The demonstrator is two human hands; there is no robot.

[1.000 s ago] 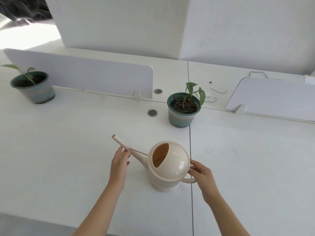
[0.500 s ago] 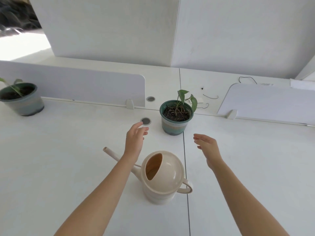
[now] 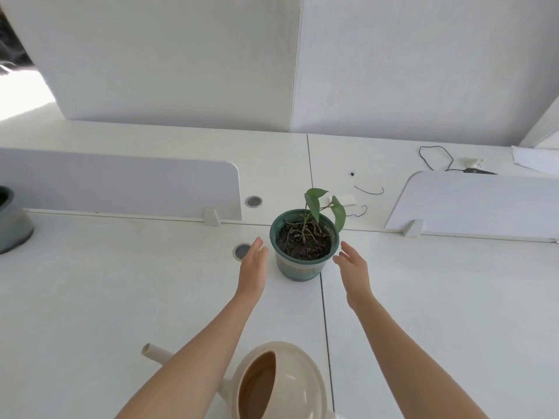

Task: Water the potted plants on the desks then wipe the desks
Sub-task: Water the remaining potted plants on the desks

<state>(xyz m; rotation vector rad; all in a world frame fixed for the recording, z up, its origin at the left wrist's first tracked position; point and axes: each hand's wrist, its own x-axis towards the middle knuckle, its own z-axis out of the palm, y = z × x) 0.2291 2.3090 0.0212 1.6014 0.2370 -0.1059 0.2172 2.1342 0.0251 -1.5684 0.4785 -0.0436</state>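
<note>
A green ceramic pot with dark soil and a small leafy plant stands on the white desk, on the seam between two desktops. My left hand is open just left of the pot, palm facing it, not touching. My right hand is open just right of the pot, a small gap between them. The cream watering can sits on the desk near me, under my forearms, its spout pointing left.
A second potted plant is cut off at the left edge. Low white divider panels stand behind the pot. Round cable grommets lie left of it. Black wires and small scraps lie on the far desk.
Both hands let go of the watering can, which now stands on the desk, and reached forward to either side of the green pot. The view moved closer to the pot.
</note>
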